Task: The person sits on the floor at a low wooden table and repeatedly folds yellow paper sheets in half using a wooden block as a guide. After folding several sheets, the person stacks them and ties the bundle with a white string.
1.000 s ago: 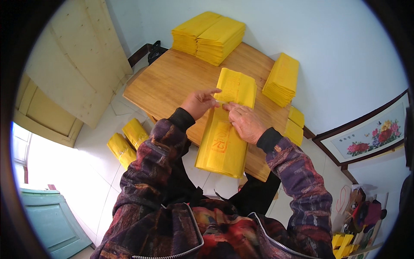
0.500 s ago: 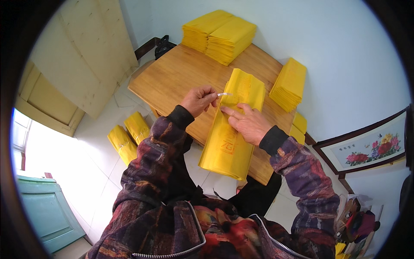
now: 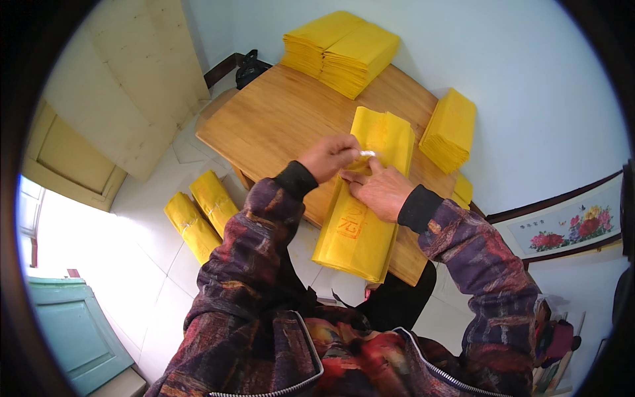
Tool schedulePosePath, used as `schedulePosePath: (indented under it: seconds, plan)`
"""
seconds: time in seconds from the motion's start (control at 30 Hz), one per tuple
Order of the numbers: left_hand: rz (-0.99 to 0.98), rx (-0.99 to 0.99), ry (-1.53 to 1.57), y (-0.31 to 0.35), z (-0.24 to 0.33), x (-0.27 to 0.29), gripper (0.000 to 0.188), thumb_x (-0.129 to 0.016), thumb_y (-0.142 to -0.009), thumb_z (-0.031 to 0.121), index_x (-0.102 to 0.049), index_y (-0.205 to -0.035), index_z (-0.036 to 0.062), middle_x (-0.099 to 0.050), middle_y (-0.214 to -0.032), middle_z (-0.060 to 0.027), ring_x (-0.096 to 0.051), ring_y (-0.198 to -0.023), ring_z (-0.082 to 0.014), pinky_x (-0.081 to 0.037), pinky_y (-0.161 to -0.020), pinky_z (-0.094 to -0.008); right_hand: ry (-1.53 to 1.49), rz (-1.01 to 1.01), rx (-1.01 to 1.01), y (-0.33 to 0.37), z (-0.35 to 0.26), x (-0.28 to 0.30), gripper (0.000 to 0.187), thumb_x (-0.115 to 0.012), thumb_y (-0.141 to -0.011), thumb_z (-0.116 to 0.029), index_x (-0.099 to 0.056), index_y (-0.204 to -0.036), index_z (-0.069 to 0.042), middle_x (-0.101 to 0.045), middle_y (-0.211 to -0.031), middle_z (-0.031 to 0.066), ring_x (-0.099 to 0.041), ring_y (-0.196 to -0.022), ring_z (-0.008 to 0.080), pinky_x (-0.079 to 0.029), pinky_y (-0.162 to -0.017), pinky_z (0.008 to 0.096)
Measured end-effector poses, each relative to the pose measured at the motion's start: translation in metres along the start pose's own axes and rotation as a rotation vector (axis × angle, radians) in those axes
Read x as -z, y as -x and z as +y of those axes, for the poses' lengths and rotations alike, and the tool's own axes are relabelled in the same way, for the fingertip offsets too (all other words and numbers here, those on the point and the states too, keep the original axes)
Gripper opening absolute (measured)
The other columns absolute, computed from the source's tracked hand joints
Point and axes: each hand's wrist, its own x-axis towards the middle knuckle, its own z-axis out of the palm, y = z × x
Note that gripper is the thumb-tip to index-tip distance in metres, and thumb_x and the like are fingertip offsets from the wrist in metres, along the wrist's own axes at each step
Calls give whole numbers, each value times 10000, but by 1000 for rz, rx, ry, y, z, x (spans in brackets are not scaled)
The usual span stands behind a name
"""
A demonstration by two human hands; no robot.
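Observation:
A long bundle of folded yellow paper (image 3: pixel 356 225) with orange-red printed marks lies tilted across the table's front edge. Its near end juts out over my lap. My left hand (image 3: pixel 329 157) is closed in a pinch on a narrow white strip (image 3: pixel 367 153), held just above the bundle's middle. My right hand (image 3: pixel 382 190) rests on the paper, fingers stretched out, with the index fingertip close to the strip. I cannot tell whether that fingertip touches it. The undersides of both hands are hidden.
On the wooden table (image 3: pixel 264 119) stand a tall yellow paper stack (image 3: pixel 360 59) at the back and another stack (image 3: pixel 450 129) at the right. Two tied yellow bundles (image 3: pixel 192 221) are at lower left, below the tabletop. A black bag (image 3: pixel 250 68) sits behind the table; a framed flower picture (image 3: pixel 569 228) is right.
My left hand has moved right, bringing the white strip over the bundle's middle. My right hand stays on the paper, its index finger now nearer the strip. The whole view has shifted slightly.

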Motion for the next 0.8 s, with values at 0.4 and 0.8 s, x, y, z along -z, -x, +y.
schedulePosePath:
  seconds: [0.4, 0.8]
  plan:
    - [144, 79, -141, -13, 16, -66, 122, -482, -906, 127, -527, -842, 33, -499, -683, -3, -457, -643, -80, -416, -584, -229, 4, 336, -48, 31, 4, -39, 220, -546, -754, -124, -637, -954, -124, -594, -1005, 20, -509, -1030, 288, -475, -790, 368]
    - [84, 118, -94, -17, 4, -79, 128, -463, -917, 102, -508, -814, 41, -470, -671, 25, -415, -605, -57, -377, -558, -196, -367, 896, -128, 48, -5, -73, 44, -537, -752, -44, -539, -794, -55, -589, -946, 87, -532, -1004, 290, -472, -844, 363]
